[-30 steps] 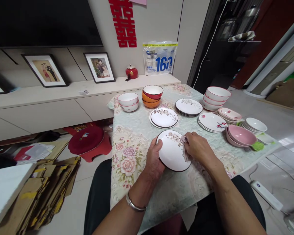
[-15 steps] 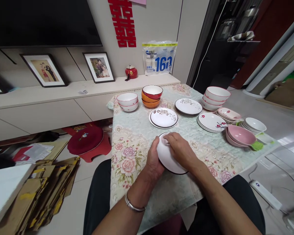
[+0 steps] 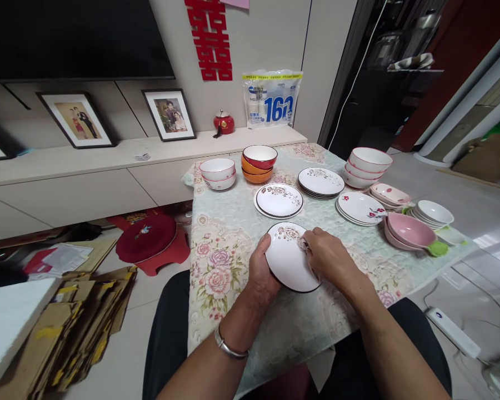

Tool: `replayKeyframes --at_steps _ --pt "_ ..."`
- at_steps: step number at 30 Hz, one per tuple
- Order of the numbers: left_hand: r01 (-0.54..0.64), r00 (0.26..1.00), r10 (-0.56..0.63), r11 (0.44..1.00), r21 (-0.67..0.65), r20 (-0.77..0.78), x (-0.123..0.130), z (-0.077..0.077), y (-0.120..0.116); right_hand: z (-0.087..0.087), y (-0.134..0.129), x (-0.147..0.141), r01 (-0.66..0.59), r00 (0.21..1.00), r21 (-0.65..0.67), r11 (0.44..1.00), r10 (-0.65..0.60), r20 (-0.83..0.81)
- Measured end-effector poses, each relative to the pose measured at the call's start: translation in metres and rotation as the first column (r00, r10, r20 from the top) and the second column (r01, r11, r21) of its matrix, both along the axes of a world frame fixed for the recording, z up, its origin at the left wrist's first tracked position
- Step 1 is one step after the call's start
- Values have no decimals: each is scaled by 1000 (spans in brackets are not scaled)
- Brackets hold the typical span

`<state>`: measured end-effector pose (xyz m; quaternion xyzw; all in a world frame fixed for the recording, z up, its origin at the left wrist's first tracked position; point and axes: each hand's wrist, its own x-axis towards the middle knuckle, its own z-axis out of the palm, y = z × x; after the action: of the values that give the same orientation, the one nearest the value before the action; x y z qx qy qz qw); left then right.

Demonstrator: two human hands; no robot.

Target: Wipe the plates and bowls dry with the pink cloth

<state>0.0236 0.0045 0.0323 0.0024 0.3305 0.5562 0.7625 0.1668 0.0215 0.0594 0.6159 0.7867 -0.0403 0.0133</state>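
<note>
A white plate (image 3: 289, 261) with a dark rim and a brown flower pattern is tilted above the near part of the table. My left hand (image 3: 263, 269) grips its left edge, thumb on top and fingers underneath. My right hand (image 3: 329, 253) is closed on a pale cloth (image 3: 303, 244), pressed against the plate's right side. Most of the cloth is hidden under the fingers. Just beyond lie similar flowered plates, one small stack (image 3: 279, 200) straight ahead and another stack (image 3: 320, 182) farther right.
White bowls (image 3: 218, 173) and a stack of red and orange bowls (image 3: 259, 164) stand at the far left of the table. To the right are red-flowered plates (image 3: 360, 209), tall white bowls (image 3: 367, 166), pink bowls (image 3: 410, 230) and small white bowls (image 3: 433, 212). A red stool (image 3: 150, 244) stands left of the table.
My right hand has slid rightward across the plate with the cloth, uncovering the flower pattern near the far rim. My left hand keeps its hold.
</note>
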Motion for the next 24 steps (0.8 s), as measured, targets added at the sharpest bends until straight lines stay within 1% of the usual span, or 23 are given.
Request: replayKeyframes --at_steps 1,3,5,6,7,8,10,12,13,14,15,16,18,20,22,24 --pt "-8 1000 8 1000 0 -1 0 0 0 3 -2 1 -14 1000 -34 999 14 6" --pt "-30 999 30 999 14 -15 -1 -1 0 6 -5 4 -86 996 -99 991 84 -28" --pt "-48 998 49 998 31 -35 -2 -2 1 6 -4 9 -179 980 -146 973 163 -110" --pt "-56 997 58 998 35 -44 -2 -3 1 6 -3 11 -200 972 -150 968 178 -150" --pt "-63 997 65 997 38 -52 -3 -3 1 4 -1 13 -191 970 -139 972 165 -179" --pt "-70 995 73 996 46 -61 -4 -3 2 3 1 14 -156 972 -116 981 132 -192" --pt "-81 993 88 993 81 -81 -5 -4 2 -2 7 12 -39 982 -40 998 31 -187" --pt "-88 990 100 990 114 -102 -5 -4 2 -8 10 6 72 979 44 996 -62 -192" --pt "-85 989 99 989 124 -110 -5 -4 2 -11 12 2 97 973 80 992 -78 -216" --pt "-82 989 97 988 130 -114 -4 -5 2 -14 12 -3 99 964 113 989 -67 -257" --pt "-76 990 91 988 134 -111 -4 -5 2 -16 12 -7 75 950 144 987 -27 -310" --pt "-70 991 85 987 143 -101 -4 -5 2 -18 11 -12 22 929 174 985 44 -366" --pt "-53 996 65 985 166 -69 -3 -4 2 -19 7 -19 -141 861 219 965 229 -454" --pt "-35 998 42 985 171 -38 -2 -4 3 -17 2 -23 -297 784 231 926 375 -494" --pt "-13 1000 17 985 172 -19 -1 -5 4 -12 -2 -23 -428 717 207 880 470 -515" --pt "-14 1000 17 987 160 -16 0 -8 5 -9 -3 -21 -510 666 185 840 522 -532"
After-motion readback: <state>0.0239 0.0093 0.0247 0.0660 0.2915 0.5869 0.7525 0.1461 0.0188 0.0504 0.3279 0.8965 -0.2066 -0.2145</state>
